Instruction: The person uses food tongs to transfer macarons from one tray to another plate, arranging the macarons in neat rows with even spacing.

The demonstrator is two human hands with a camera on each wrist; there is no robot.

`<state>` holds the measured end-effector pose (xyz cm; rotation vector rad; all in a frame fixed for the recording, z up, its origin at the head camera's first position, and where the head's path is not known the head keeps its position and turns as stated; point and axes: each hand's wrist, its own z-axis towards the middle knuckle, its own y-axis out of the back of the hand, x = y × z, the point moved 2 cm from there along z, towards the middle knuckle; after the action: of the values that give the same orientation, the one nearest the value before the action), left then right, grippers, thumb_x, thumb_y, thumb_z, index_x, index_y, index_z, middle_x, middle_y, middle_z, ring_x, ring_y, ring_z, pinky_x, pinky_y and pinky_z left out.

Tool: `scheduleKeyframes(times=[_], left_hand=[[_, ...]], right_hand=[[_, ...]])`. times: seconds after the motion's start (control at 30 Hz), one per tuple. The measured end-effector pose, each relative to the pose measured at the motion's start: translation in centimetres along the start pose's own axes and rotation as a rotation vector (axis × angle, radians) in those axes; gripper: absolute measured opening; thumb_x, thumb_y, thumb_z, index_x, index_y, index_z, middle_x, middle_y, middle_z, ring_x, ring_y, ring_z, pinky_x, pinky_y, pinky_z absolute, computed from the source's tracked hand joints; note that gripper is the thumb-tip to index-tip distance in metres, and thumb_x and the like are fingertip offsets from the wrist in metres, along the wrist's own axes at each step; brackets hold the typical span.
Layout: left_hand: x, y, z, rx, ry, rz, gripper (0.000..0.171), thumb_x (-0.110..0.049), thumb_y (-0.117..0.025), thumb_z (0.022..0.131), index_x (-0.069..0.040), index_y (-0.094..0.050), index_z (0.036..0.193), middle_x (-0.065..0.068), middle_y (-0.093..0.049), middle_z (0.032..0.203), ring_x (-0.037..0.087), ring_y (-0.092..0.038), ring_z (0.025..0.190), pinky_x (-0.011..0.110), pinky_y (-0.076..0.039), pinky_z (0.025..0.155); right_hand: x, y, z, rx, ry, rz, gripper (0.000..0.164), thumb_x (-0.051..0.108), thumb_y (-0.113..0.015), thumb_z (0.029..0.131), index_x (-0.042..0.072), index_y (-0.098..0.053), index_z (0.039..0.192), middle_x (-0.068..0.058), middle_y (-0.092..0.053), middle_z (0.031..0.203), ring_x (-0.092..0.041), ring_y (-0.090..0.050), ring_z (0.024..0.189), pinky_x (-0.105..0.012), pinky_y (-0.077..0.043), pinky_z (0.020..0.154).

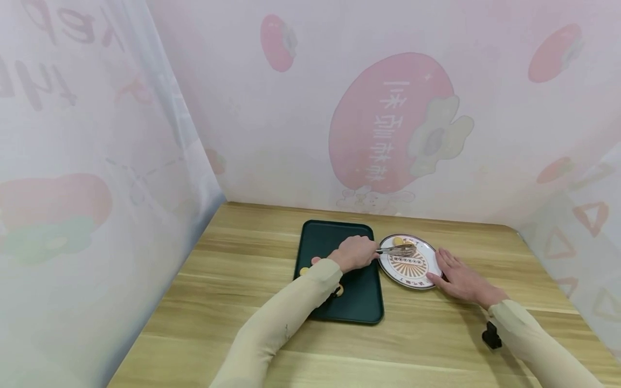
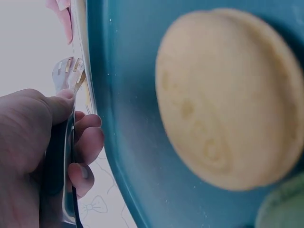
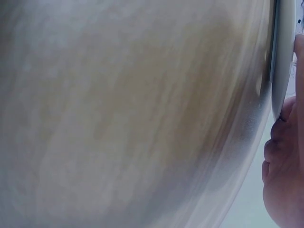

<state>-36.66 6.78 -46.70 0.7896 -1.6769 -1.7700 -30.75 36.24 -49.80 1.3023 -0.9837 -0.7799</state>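
Left hand (image 1: 356, 253) grips tongs (image 1: 399, 250); swinging them could knock the cookie (image 1: 398, 241) at the plate's (image 1: 409, 270) eleven o'clock; right hand's (image 1: 460, 278) fingers extended.

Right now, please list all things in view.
table: one, brown, below
tray: one, dark green, on table
plate: one, white and orange, right of tray
cookies: at least four, yellow and pink, tray and plate
green item: one, green, on tray, cropped
tongs: one pair, silver and black, over plate
backdrop: count unclear, pale pink, behind
small device: at least one, black, lower right
sleeves: two, cream, foreground
left hand: one, bare, gripping tongs
right hand: one, bare, touching plate rim
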Motion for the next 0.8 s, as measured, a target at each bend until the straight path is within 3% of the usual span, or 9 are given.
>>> scheduleKeyframes(times=[0.4, 0.8], left_hand=[[-1.0, -0.5, 1.2, 0.014, 0.006, 0.021, 0.023, -0.036, -0.049, 0.103, -0.022, -0.065, 0.096, -0.006, -0.063, 0.079, 0.010, -0.055, 0.059, 0.025, -0.042, 0.052], [-1.1, -0.1, 1.1, 0.010, 0.027, 0.109, 0.025, -0.042, -0.049, 0.102, -0.023, -0.064, 0.105, -0.006, -0.068, 0.090, 0.011, -0.059, 0.062, 0.027, -0.046, 0.052]], right_hand=[[-0.2, -0.4, 0.1, -0.005, 0.001, 0.003, 0.085, 0.052, -0.046, 0.100, -0.015, -0.023, 0.148, -0.034, -0.019, 0.156, -0.050, -0.020, 0.145, -0.060, -0.021, 0.115], [-0.3, -0.2, 0.1, -0.003, 0.000, 0.016, 0.085, 0.052, -0.046, 0.100, -0.014, -0.023, 0.148, -0.034, -0.018, 0.157, -0.050, -0.020, 0.145, -0.060, -0.022, 0.114]])
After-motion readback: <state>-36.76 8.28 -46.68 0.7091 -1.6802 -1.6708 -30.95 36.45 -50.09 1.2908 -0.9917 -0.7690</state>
